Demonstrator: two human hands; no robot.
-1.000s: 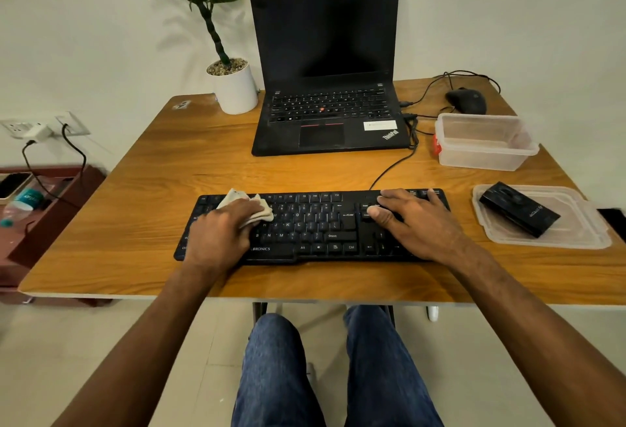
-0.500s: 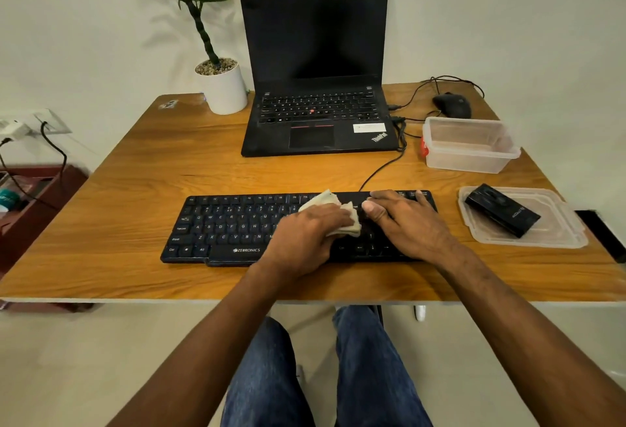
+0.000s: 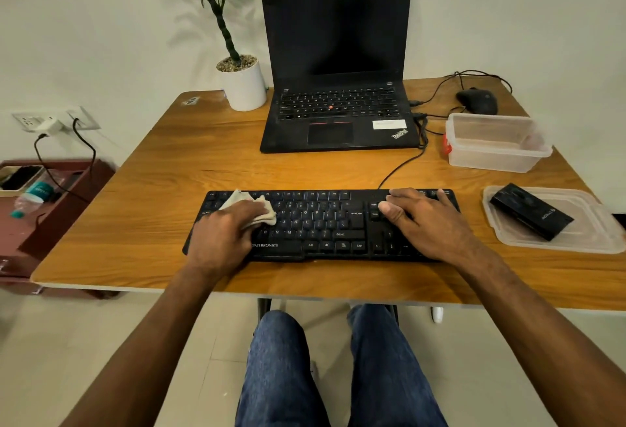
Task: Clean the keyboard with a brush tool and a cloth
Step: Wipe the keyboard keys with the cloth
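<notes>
Head view shows the keyboard lying near the front edge of the table, within easy reach of both hands. Left hand grips the bunched cloth and presses it onto the left key rows, wiping by judgement. Right hand lies flat, fingers extended, on the right end, probably to steady the keyboard against sliding.
</notes>
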